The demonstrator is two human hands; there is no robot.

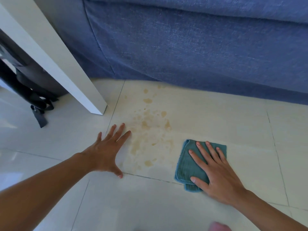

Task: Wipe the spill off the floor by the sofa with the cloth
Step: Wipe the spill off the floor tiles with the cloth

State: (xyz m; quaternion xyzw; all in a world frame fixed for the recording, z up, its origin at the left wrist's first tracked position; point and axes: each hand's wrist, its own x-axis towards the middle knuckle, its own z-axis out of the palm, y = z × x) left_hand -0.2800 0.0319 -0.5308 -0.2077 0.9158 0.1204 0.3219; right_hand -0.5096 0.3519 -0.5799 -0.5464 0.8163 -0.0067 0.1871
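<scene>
A brownish spill (150,130) of blots and smears lies on the pale floor tiles in front of the blue sofa (191,47). A folded teal cloth (188,162) lies flat on the floor just right of the spill. My right hand (215,170) presses flat on the cloth with fingers spread, covering its right half. My left hand (106,150) rests flat on the bare tile at the spill's left edge, fingers spread, holding nothing.
A white table leg (78,87) stands slanted at the left, close to the spill's far end. Behind it lies a black bag with straps (36,100). The sofa's skirt runs along the far side of the floor. Grout lines cross the tiles.
</scene>
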